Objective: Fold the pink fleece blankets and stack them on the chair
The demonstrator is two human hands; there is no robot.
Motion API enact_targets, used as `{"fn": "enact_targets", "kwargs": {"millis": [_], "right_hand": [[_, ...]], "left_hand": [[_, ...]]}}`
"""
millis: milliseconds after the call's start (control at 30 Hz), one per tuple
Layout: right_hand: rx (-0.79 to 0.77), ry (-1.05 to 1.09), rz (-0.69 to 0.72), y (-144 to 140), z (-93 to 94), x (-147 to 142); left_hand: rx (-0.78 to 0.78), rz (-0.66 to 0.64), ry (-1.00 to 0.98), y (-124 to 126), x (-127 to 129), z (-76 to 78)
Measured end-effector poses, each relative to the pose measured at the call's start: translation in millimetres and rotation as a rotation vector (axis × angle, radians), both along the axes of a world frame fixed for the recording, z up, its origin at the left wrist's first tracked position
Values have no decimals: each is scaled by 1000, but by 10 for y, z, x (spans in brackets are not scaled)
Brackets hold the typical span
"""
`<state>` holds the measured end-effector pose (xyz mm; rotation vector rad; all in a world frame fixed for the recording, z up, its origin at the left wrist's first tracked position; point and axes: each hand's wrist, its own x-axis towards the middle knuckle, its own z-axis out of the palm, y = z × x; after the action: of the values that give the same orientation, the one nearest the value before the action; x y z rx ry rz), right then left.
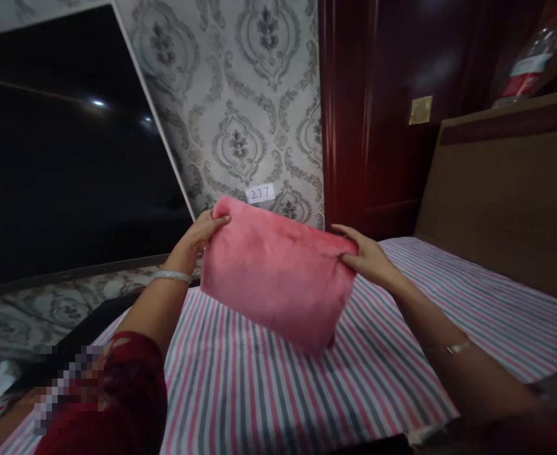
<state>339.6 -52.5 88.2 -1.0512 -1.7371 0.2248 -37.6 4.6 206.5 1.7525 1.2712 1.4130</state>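
A folded pink towel (273, 275) hangs in the air above a bed with a striped sheet (259, 392). My left hand (201, 232) pinches its upper left corner, thumb on the front. My right hand (366, 258) grips the upper right corner. The towel droops down from both hands, its lower edge just over the sheet. A pale bangle sits on my left wrist and a thin bracelet on my right forearm.
A large dark screen (64, 164) leans on the patterned wallpaper at left. A small label reading 277 (260, 193) is stuck on the wall. Dark red wood panelling (373, 120) and a brown headboard (506, 202) stand at right, with a plastic bottle (527, 60) on top.
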Motion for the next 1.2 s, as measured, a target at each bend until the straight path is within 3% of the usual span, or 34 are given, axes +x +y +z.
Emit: {"fn": "enact_targets", "kwargs": {"millis": [100, 167, 233, 267, 333, 400, 500, 533, 600, 667, 800, 1000, 1200], "right_hand": [[197, -125, -74, 314, 323, -227], [355, -195, -112, 337, 478, -322], [465, -257, -133, 207, 467, -361], [487, -290, -142, 102, 367, -364], [481, -361, -149, -152, -35, -353], [445, -446, -101, -432, -633, -331], [323, -603, 97, -835, -1522, -289], [281, -610, 140, -941, -1732, -274], [218, -573, 183, -1083, -1970, -244], [171, -498, 182, -1139, -2004, -217], [64, -307, 57, -1143, -1890, -183], [-23, -320, 17, -1118, -1967, -229], [-33, -332, -46, -1135, -1895, -349]], "left_hand": [[198, 85, -32, -206, -215, 42], [343, 120, 5, -372, -365, 21], [440, 174, 78, -578, -547, -139], [461, 206, 122, -698, -645, -296], [447, 252, 227, -973, -834, -776], [354, 229, 374, -1301, -971, -1408], [143, 37, 592, -1838, -1054, -2317], [91, 3, 622, -1997, -1060, -2539], [24, 18, 612, -2243, -1069, -2820], [5, 147, 520, -2381, -1073, -2907], [-29, 381, 339, -2486, -983, -2794], [30, 244, 540, -2482, -710, -2740], [8, 278, 545, -2327, -726, -2803]]}}
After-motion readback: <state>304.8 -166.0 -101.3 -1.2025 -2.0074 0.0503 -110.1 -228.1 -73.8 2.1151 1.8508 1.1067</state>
